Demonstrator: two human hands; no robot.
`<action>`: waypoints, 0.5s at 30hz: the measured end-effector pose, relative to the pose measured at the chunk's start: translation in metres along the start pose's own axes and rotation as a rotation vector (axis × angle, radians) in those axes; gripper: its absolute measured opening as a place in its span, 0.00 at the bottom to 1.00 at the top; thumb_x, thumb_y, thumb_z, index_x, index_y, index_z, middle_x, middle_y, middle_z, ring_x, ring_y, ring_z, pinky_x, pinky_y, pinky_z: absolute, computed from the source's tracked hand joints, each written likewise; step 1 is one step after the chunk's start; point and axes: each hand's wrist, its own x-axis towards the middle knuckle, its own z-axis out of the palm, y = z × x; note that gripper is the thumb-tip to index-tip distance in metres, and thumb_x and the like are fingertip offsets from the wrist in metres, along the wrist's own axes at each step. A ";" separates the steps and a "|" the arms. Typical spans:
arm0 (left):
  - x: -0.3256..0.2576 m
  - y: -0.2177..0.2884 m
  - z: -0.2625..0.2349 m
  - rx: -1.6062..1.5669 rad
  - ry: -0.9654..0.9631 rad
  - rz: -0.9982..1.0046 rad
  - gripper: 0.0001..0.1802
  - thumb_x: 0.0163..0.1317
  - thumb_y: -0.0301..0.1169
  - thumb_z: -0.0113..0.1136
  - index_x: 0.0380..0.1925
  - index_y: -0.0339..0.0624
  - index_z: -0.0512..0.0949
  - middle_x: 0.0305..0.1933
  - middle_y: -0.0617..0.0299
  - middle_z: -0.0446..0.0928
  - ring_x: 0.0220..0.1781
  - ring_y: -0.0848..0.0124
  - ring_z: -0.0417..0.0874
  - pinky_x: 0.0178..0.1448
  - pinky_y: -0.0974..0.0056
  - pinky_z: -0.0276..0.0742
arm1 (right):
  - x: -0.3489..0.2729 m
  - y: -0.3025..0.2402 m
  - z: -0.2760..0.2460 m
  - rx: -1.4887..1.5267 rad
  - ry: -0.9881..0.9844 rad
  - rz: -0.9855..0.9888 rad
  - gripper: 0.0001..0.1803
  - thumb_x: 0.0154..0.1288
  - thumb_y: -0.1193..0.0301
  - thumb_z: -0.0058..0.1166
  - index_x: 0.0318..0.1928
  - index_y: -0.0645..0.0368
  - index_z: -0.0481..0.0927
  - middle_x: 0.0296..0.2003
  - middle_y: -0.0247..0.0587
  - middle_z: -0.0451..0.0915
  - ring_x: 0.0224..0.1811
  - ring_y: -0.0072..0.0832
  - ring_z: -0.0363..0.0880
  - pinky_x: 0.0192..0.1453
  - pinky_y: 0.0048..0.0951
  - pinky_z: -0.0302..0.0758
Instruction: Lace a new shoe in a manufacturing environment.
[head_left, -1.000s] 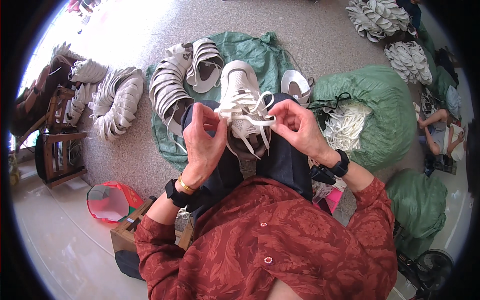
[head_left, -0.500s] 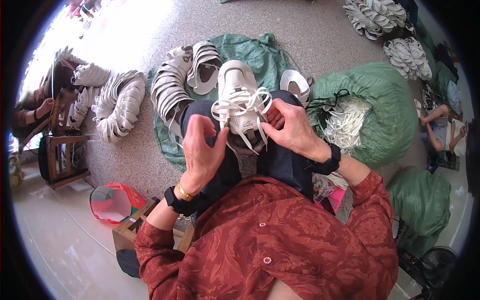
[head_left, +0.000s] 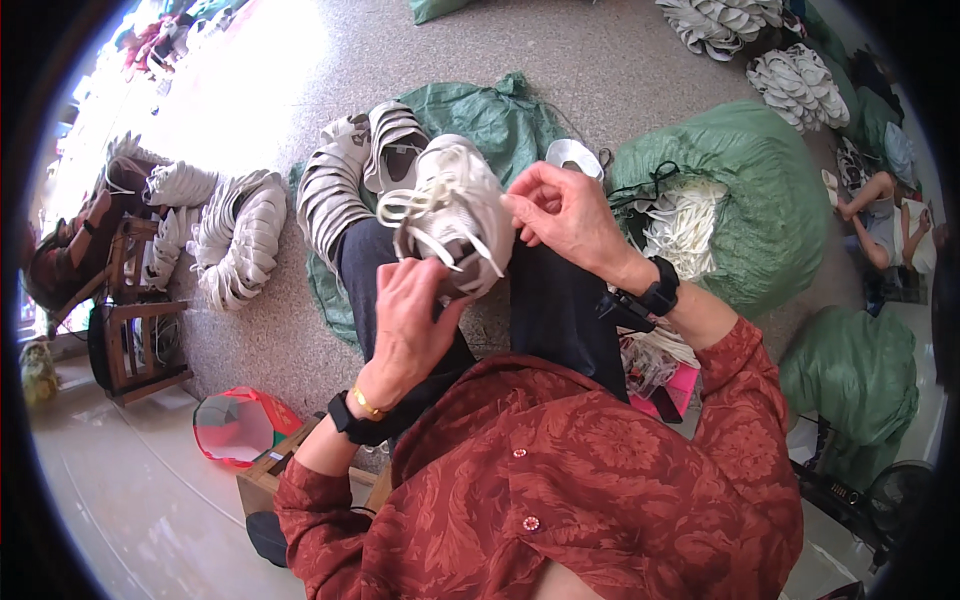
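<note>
A laced off-white sneaker upper (head_left: 465, 200) is tilted above my knees, its toe pointing away and its ankle opening toward me. My left hand (head_left: 408, 315) is closed on the heel end, thumb and fingers at the rim of the opening. White laces (head_left: 430, 205) are threaded through the front, with loops and ends hanging to the left. Beside the upper's right side is my right hand (head_left: 575, 225), its thumb and fingers pinched together close to the edge. Whatever lies between those fingertips is too small to make out.
Nested shoe uppers (head_left: 330, 190) lie on a green sheet (head_left: 480, 115) ahead. At right, a green sack (head_left: 760, 210) holds white laces (head_left: 690, 230). More stacked uppers (head_left: 240, 235) sit left, near a wooden chair (head_left: 140, 340) and red bag (head_left: 240, 425). Other people (head_left: 75, 250) sit at both sides.
The upper has tilted and turned, shifting slightly left. My left hand has moved from beside the laces to grip the heel end. My right hand has come off the lace ends to the upper's right side.
</note>
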 end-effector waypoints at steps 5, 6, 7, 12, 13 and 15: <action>-0.012 -0.013 -0.014 -0.204 0.109 -0.316 0.21 0.51 0.25 0.75 0.41 0.37 0.74 0.38 0.52 0.77 0.41 0.59 0.78 0.47 0.61 0.73 | -0.020 0.039 -0.003 -0.276 -0.183 -0.267 0.11 0.62 0.76 0.64 0.46 0.63 0.84 0.35 0.40 0.86 0.32 0.21 0.83 0.34 0.25 0.78; -0.012 -0.011 -0.018 -0.259 0.110 -0.352 0.20 0.55 0.26 0.75 0.42 0.37 0.73 0.38 0.57 0.77 0.42 0.66 0.78 0.49 0.65 0.73 | -0.023 0.044 0.001 -0.301 -0.209 -0.332 0.14 0.60 0.77 0.64 0.47 0.62 0.83 0.38 0.42 0.85 0.33 0.26 0.84 0.35 0.28 0.79; -0.012 -0.012 -0.018 -0.367 0.137 -0.379 0.20 0.55 0.26 0.75 0.42 0.37 0.72 0.38 0.60 0.77 0.43 0.69 0.77 0.50 0.66 0.72 | -0.025 0.047 0.004 -0.327 -0.234 -0.396 0.16 0.59 0.77 0.65 0.49 0.62 0.82 0.41 0.44 0.84 0.35 0.31 0.85 0.36 0.32 0.80; -0.012 -0.024 -0.026 -0.685 0.227 -0.434 0.19 0.60 0.22 0.71 0.44 0.38 0.70 0.44 0.68 0.72 0.49 0.79 0.72 0.55 0.71 0.69 | -0.023 0.047 0.015 -0.453 -0.250 -0.488 0.22 0.56 0.78 0.65 0.53 0.60 0.78 0.42 0.48 0.79 0.43 0.48 0.83 0.45 0.44 0.80; -0.009 -0.023 -0.029 -0.740 0.238 -0.440 0.19 0.60 0.21 0.71 0.45 0.38 0.70 0.44 0.68 0.72 0.49 0.79 0.72 0.55 0.72 0.68 | -0.021 0.048 0.015 -0.441 -0.230 -0.508 0.22 0.56 0.78 0.64 0.53 0.60 0.78 0.42 0.49 0.78 0.44 0.50 0.82 0.46 0.46 0.80; -0.008 -0.021 -0.033 -0.798 0.271 -0.455 0.19 0.62 0.20 0.70 0.46 0.39 0.70 0.44 0.68 0.72 0.49 0.79 0.72 0.55 0.72 0.68 | -0.019 0.043 0.012 -0.538 -0.258 -0.528 0.22 0.57 0.79 0.63 0.53 0.60 0.78 0.42 0.49 0.78 0.44 0.51 0.82 0.46 0.46 0.80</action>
